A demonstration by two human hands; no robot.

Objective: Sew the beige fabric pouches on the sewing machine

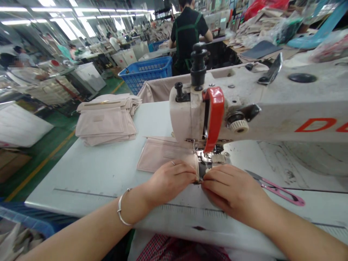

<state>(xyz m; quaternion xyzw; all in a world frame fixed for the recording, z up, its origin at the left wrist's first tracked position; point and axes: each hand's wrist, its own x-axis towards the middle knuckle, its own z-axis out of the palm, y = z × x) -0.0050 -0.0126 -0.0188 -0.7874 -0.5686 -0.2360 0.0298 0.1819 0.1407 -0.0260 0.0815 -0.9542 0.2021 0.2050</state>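
A pale pink fabric piece [160, 154] lies on the white table under the head of a sewing machine [244, 105] with a red guard. My left hand [170, 179] rests on the near edge of the piece, fingers curled and pressing it down beside the presser foot [209, 159]. My right hand [231, 190] pinches the same edge just right of the needle, fingertips meeting those of the left hand. A silver bangle sits on my left wrist.
A stack of folded pink pieces [107, 119] lies at the table's left back. Pink thread snips [280, 188] lie to the right of my hands. A blue basket [146, 74] and a person in black [189, 34] are behind the table.
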